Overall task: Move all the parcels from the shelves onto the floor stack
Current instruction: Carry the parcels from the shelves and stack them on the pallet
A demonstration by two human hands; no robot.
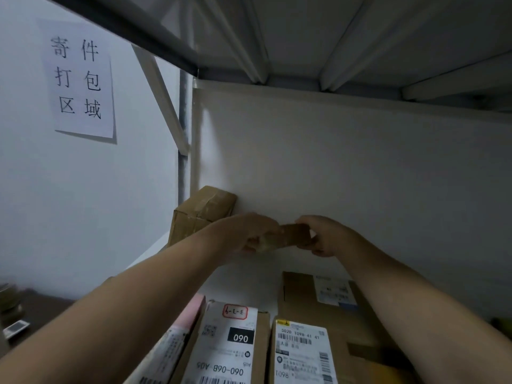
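Half the parcel (295,234) hidden — left hand (248,233), right hand (325,236) gripping.

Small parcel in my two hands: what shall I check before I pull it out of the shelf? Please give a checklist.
1. Grip of left hand and right hand on the small parcel: ok.
2. Small parcel lifted free: cannot tell, underside hidden.
3. Apart from the taped box at the left: ok.
4. Room under the upper shelf: ok.
5. Way back above the labelled boxes in front: looks ok.
6. Floor stack ready: cannot tell, not in view.
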